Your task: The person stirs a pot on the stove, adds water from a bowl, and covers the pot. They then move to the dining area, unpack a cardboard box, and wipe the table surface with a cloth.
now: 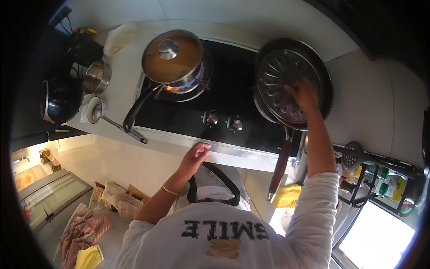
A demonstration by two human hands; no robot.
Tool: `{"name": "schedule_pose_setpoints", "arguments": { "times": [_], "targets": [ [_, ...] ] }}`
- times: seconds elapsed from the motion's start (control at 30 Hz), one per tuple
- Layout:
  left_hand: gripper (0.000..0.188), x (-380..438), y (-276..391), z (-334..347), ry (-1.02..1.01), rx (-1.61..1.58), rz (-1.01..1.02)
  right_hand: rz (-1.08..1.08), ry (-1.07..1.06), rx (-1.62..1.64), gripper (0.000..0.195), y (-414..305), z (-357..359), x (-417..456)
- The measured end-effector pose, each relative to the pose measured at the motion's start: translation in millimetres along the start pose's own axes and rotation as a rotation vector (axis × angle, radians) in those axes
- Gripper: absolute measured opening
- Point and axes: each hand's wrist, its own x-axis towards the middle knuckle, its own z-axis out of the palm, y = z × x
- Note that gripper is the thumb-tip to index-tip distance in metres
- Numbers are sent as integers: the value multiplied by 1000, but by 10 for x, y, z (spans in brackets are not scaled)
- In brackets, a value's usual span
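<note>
My right hand reaches over the perforated metal steamer plate, which lies tilted in a dark frying pan at the right of the black gas hob. Its fingertips are at the plate's surface; whether they grip it cannot be told. The pan's brown handle points towards me. Near the hob's front edge my left hand hangs with curled fingers and nothing seen in it. On the left burner, over a lit flame, stands a saucepan with a glass lid and a black handle.
Left of the hob are a ladle resting in a small bowl, a steel bowl, a white dish and a black appliance. At the right, a slotted utensil lies by a rack of bottles.
</note>
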Motion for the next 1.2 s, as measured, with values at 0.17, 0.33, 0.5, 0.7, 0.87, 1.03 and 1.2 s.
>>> {"name": "schedule_pose_setpoints", "arguments": {
  "times": [0.17,0.33,0.5,0.7,0.87,1.03,1.2],
  "targets": [
    [25,31,88,219,30,21,23,-79,37,150,54,383,-455,246],
    [26,66,101,387,21,17,-7,210,64,933,51,498,-1266,83],
    [25,134,53,488,-37,-1,-7,214,-84,1455,56,630,-1481,-124],
    [25,165,37,498,-45,18,-5,114,-30,1178,53,606,-1168,-98],
    [25,144,32,497,-34,26,4,-23,-31,456,62,524,-298,124],
    [26,74,-57,428,5,22,-2,33,-135,93,53,88,-60,108],
    [25,-7,-137,364,34,39,-8,29,-113,95,48,54,59,58]
  ]
}}
